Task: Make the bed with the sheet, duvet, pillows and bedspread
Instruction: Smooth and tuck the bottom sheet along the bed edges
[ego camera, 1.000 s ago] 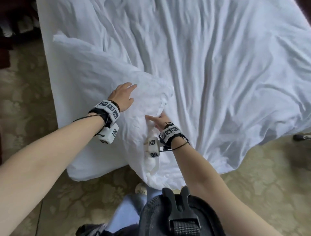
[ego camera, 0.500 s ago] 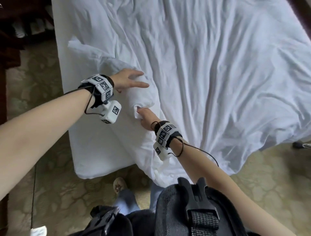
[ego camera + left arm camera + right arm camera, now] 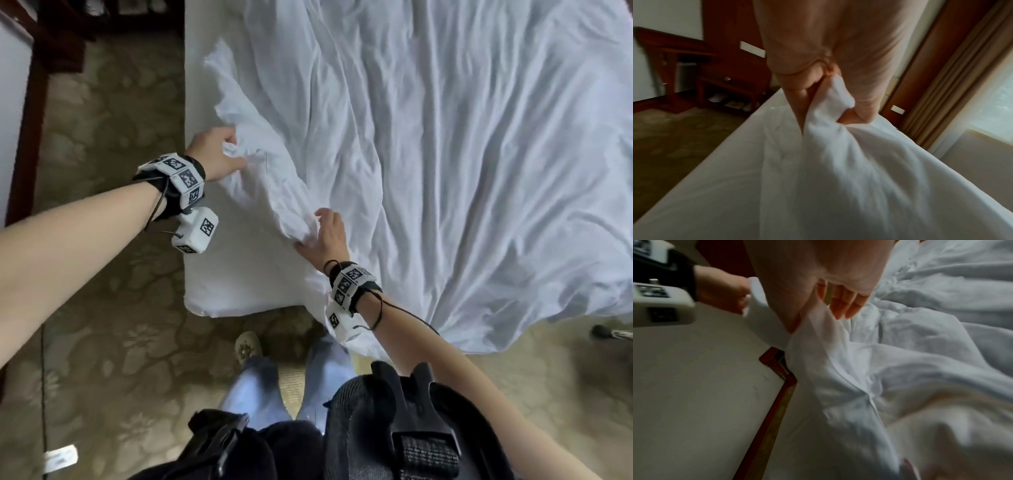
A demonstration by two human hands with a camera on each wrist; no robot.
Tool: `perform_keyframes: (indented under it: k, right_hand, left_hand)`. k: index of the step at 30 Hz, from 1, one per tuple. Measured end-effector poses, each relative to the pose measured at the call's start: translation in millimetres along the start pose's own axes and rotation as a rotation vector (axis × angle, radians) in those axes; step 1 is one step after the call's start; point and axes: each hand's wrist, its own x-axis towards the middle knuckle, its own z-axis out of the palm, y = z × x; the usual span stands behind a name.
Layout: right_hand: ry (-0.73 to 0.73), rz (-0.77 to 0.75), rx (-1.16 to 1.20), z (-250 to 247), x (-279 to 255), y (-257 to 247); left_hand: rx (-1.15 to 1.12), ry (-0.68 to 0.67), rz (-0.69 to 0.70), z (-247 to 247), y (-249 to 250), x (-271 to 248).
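A crumpled white duvet [image 3: 445, 171] covers most of the bed and hangs over its foot at the right. Its near-left corner is folded back, baring the smooth white sheet [image 3: 233, 274] on the mattress corner. My left hand [image 3: 229, 150] grips a bunch of the duvet's edge near the bed's left side; the left wrist view shows the fingers of the left hand [image 3: 830, 100] curled round the fabric [image 3: 838, 162]. My right hand [image 3: 322, 236] pinches a bunched fold lower down the same edge. In the right wrist view the cloth [image 3: 920, 353] runs between thumb and fingers of the right hand [image 3: 818, 311].
Patterned carpet [image 3: 102, 308] lies left of and before the bed. Dark wooden furniture [image 3: 30, 102] stands at the far left, a low wooden stand [image 3: 725, 91] beyond it. Curtains [image 3: 941, 81] hang past the bed's head. My legs [image 3: 267, 387] stand at the foot corner.
My left hand went from lying flat on the duvet to gripping its edge further left. The fold has been drawn back, baring more of the sheeted mattress corner. My right hand kept hold.
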Motion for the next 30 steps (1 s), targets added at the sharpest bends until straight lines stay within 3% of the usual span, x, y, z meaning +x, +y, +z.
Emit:
perform_keyframes:
  k: [3,5,9,12,14,17,20,26,30]
  right_hand:
    - [-0.211,0.144,-0.096,25.8,-14.1,-21.2]
    - [-0.312,0.106,-0.232,45.7,-25.2,-42.4]
    - [-0.331,-0.009,-0.282,81.1,-46.3,-80.8]
    - [-0.331,-0.012,-0.276,101.0,-61.8,-100.0]
    - [-0.338,-0.016,-0.289,111.7,-69.5,-109.6]
    - [-0.348,-0.039,-0.325,122.0,-78.0,-117.6]
    - [-0.358,-0.074,-0.357,127.2,-85.2,-123.1]
    - [-0.312,-0.126,-0.329,126.7,-88.5,-108.4]
    - [-0.293,-0.095,-0.29,127.0,-91.5,-88.6]
  left_hand:
    - [-0.087,0.052,-0.071,-12.1,-58.1,-25.6]
    - [-0.144,0.07,-0.159,-15.2,-97.9,-46.8]
    - [-0.444,0.072,-0.443,-15.6,-164.8,-74.6]
    - [-0.905,-0.046,-0.675,-20.5,-198.1,-91.8]
    - [-1.0,-0.192,-0.714,-25.4,-210.8,-105.9]
    - [-0.981,-0.309,-0.689,-16.9,-219.4,-117.3]
    - [-0.887,-0.244,-0.735,1.3,-225.3,-121.8]
    - [-0.652,-0.179,-0.648,29.8,-230.9,-139.2]
    - [-0.726,-0.072,-0.736,46.3,-253.6,-147.8]
